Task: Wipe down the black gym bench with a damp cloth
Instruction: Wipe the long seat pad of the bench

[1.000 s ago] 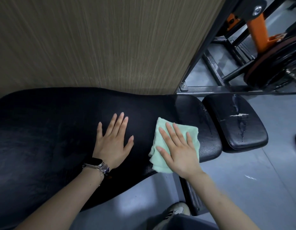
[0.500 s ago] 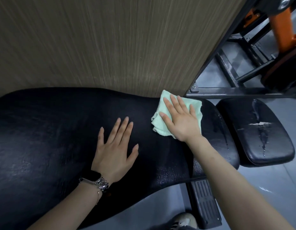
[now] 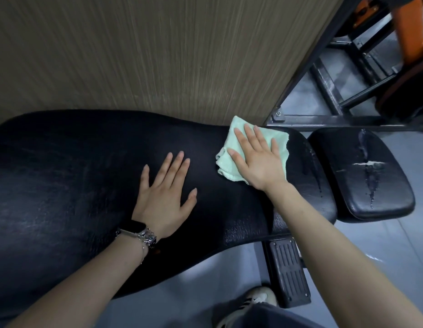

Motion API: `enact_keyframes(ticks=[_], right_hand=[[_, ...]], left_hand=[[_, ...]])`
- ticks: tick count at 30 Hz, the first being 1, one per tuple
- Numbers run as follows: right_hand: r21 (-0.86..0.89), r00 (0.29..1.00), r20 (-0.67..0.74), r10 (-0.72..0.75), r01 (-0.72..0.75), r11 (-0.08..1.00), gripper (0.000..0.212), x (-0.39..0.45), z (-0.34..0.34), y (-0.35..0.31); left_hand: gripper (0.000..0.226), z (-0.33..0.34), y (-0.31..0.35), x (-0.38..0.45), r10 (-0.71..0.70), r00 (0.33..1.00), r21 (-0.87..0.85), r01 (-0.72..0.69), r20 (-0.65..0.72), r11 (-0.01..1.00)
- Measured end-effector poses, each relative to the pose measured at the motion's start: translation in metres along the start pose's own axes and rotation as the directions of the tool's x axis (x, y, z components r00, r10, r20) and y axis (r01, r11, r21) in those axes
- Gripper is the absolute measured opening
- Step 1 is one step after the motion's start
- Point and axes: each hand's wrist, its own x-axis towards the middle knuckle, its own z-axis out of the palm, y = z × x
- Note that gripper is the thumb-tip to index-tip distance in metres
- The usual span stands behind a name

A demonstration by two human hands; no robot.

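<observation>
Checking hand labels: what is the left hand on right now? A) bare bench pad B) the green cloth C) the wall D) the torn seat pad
A: the left hand lies flat with fingers spread on the bare bench pad, while the right hand presses the green cloth.

Black padded gym bench (image 3: pixel 75 185), surface scuffed, stretching left to right along the far wall; pale green cloth (image 3: pixel 231 147), crumpled flat, lying on its far right end.
</observation>
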Motion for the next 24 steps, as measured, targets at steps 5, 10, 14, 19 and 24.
enact_keyframes(ticks=[5, 10, 14, 19, 24], right_hand=[[-0.008, 1.000, 0.009, -0.019, 0.020, 1.000, 0.072, -0.046, 0.003, 0.004], [-0.011, 1.000, 0.003, -0.023, 0.023, 1.000, 0.075, -0.090, 0.007, 0.005], [0.012, 0.999, -0.015, -0.041, 0.041, 0.999, 0.073, -0.119, 0.011, 0.009], [0.030, 0.996, -0.020, -0.087, 0.088, 0.996, 0.067, -0.148, 0.009, 0.019], [0.020, 0.994, -0.019, -0.103, 0.104, 0.994, 0.064, -0.165, 0.013, 0.026]], left_hand=[[0.071, -0.002, 0.001, 0.000, -0.008, 1.000, -0.007, 0.008, 0.011, 1.000], [0.073, -0.003, 0.002, 0.000, -0.011, 1.000, 0.009, 0.011, 0.019, 1.000], [0.074, -0.004, 0.003, -0.001, -0.013, 1.000, 0.013, 0.013, 0.028, 1.000], [0.075, -0.005, 0.002, -0.002, -0.013, 0.999, 0.006, 0.012, 0.036, 1.000], [0.075, -0.004, 0.002, -0.001, -0.009, 1.000, 0.000, 0.009, 0.026, 1.000]])
